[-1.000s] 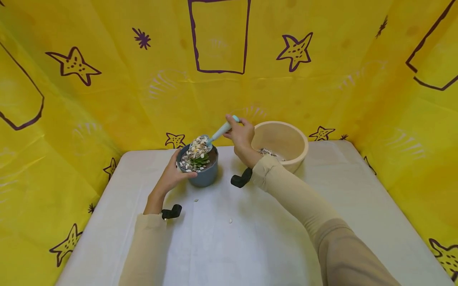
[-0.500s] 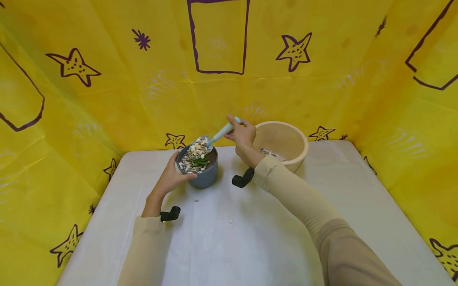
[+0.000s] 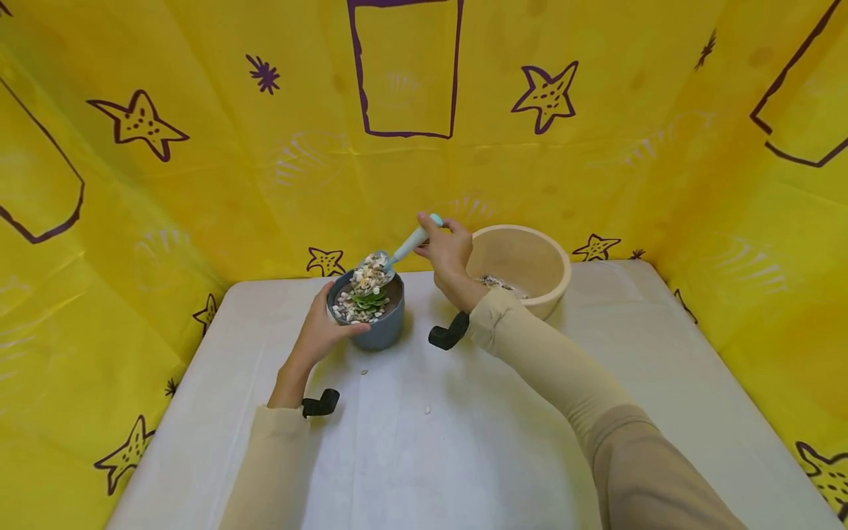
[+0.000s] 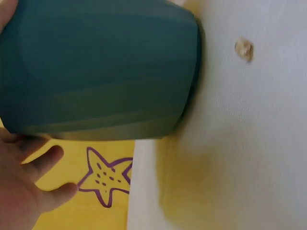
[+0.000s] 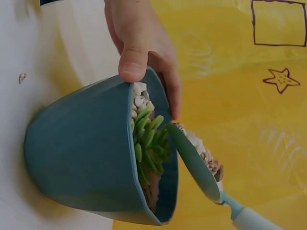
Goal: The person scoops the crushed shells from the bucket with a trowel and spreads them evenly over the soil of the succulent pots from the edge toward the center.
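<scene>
A blue-grey flower pot (image 3: 380, 335) stands on the table, holding a green succulent (image 5: 151, 139), brown soil and pale pebbles on its left side. My left hand (image 3: 316, 333) grips the pot's rim from the left, its thumb at the front. In my right hand (image 3: 452, 254) is the light-blue handle of a small trowel (image 3: 412, 243). The trowel's scoop (image 5: 194, 165), heaped with mixed pebbles (image 3: 371, 272), hangs just above the succulent at the pot's mouth. The right wrist view shows the scoop close beside the rim, its load still in it.
A large beige pot (image 3: 523, 254) with some pebbles inside stands behind the right forearm. Two stray pebbles lie on the white table (image 3: 397, 471), one a bit of stone (image 4: 244, 49) near the flower pot. A yellow patterned sheet (image 3: 411, 177) rises behind and at both sides.
Both hands keep their holds. The trowel shifts only slightly over the pot, and its heap looks a little smaller than a second ago. The left hand and pot barely move.
</scene>
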`<state>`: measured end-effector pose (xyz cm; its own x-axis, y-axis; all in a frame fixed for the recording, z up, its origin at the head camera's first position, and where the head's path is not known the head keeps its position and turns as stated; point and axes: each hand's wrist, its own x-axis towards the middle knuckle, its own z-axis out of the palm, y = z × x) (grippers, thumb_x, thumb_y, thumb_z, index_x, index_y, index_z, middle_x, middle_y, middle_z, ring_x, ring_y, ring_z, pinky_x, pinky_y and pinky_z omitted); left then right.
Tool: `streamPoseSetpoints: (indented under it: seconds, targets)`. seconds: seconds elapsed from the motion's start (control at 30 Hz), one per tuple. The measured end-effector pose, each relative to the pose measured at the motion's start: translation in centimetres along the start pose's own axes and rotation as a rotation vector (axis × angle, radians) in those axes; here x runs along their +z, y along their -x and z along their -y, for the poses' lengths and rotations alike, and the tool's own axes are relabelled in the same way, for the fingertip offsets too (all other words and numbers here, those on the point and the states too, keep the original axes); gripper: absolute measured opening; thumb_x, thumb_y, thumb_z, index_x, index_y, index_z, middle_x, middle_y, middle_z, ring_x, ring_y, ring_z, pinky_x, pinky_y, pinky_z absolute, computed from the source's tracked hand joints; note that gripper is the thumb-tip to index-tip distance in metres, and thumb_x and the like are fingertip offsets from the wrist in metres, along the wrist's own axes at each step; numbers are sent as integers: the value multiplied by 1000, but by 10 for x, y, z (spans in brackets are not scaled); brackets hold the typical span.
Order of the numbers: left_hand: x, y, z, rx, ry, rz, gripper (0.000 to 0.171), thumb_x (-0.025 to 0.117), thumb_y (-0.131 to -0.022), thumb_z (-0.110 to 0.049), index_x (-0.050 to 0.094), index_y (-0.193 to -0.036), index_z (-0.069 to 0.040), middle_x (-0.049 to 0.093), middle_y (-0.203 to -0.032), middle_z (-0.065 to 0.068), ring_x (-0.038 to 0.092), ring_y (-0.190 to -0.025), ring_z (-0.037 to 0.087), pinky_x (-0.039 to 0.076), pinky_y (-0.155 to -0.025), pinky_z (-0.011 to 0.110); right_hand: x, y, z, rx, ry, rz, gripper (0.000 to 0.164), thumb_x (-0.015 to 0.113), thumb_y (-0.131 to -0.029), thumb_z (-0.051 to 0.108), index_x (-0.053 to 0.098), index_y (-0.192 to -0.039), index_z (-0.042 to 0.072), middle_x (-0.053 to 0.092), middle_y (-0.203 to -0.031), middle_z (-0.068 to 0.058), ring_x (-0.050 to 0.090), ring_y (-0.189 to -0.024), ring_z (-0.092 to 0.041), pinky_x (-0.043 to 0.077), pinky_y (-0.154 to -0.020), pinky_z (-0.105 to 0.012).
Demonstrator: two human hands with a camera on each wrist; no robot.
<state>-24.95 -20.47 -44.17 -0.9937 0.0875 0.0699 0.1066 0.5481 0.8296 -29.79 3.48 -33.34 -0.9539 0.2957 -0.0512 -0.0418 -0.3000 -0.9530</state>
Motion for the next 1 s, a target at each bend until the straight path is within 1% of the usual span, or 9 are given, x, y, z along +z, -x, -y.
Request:
streamPoseSetpoints:
  seconds: [0.1, 0.23, 0.33, 0.43, 0.5, 0.6, 0.73, 0.83, 1.0]
  targets:
    - [2, 2, 0, -9, -38, -8, 119, 87, -70, -42, 13, -156, -5, 22, -159, 21, 24, -146, 38, 24, -117, 59, 0, 1, -3, -13, 10, -1, 30, 77, -85, 27, 65, -96, 2, 63, -75, -7, 66, -55, -17, 61, -69, -41]
    - [-2, 3, 5, -35, -68, 16, 116, 84, -74, -43, 10, -157, -8, 18, -160, 22, 20, -147, 40, 21, -117, 62, 2, 4, -8, -27, 27, 11, 32, 76, -86, 28, 66, -100, 1, 65, -79, -8, 67, -55, -17, 61, -68, -41]
    - [-5, 2, 6, -47, -58, 53, 117, 83, -75, -41, 6, -158, -12, 13, -162, 20, 16, -149, 40, 18, -117, 63, 3, 3, -11, -49, 29, 8, 33, 76, -86, 28, 66, -100, 0, 66, -79, -8, 67, -54, -16, 60, -71, -45]
    - [-6, -3, 7, -40, -41, 83, 118, 83, -75, -40, 3, -158, -14, 11, -163, 18, 14, -150, 40, 17, -118, 62, 2, 1, -11, -63, 28, -1, 33, 76, -86, 28, 66, -99, 0, 66, -78, -7, 67, -54, -16, 60, -71, -47]
    - [-6, -5, 8, -41, -24, 92, 118, 83, -75, -38, 3, -158, -16, 10, -164, 17, 15, -150, 39, 17, -118, 62, 0, 0, -9, -57, 34, 3, 32, 76, -85, 28, 66, -98, 0, 66, -77, -6, 67, -54, -16, 60, -70, -45]
    - [-6, -6, 10, -46, -10, 90, 118, 84, -74, -37, 4, -158, -17, 12, -163, 17, 16, -149, 39, 18, -118, 62, -2, -1, -6, -30, 17, 5, 30, 76, -85, 28, 66, -95, 1, 65, -75, -6, 68, -54, -17, 60, -68, -43]
    - [-6, -6, 9, -50, -18, 86, 118, 84, -73, -40, 6, -158, -18, 14, -163, 17, 18, -149, 39, 19, -117, 62, -4, -4, -2, 4, -22, -22, 29, 78, -84, 28, 67, -93, 3, 66, -74, -6, 67, -55, -18, 61, -64, -38]
    - [-6, -5, 8, -45, -25, 75, 117, 84, -73, -40, 7, -158, -16, 15, -162, 18, 19, -148, 39, 19, -117, 62, -4, -6, 0, 36, -27, -22, 29, 78, -83, 28, 67, -93, 4, 67, -76, -5, 68, -56, -18, 61, -62, -36]
    - [-4, -2, 7, -31, -18, 39, 117, 86, -72, -39, 11, -157, -12, 20, -161, 19, 23, -147, 39, 21, -117, 60, -4, -5, -1, 56, -19, -10, 27, 78, -83, 28, 67, -92, 5, 67, -73, -5, 69, -58, -17, 61, -63, -37]
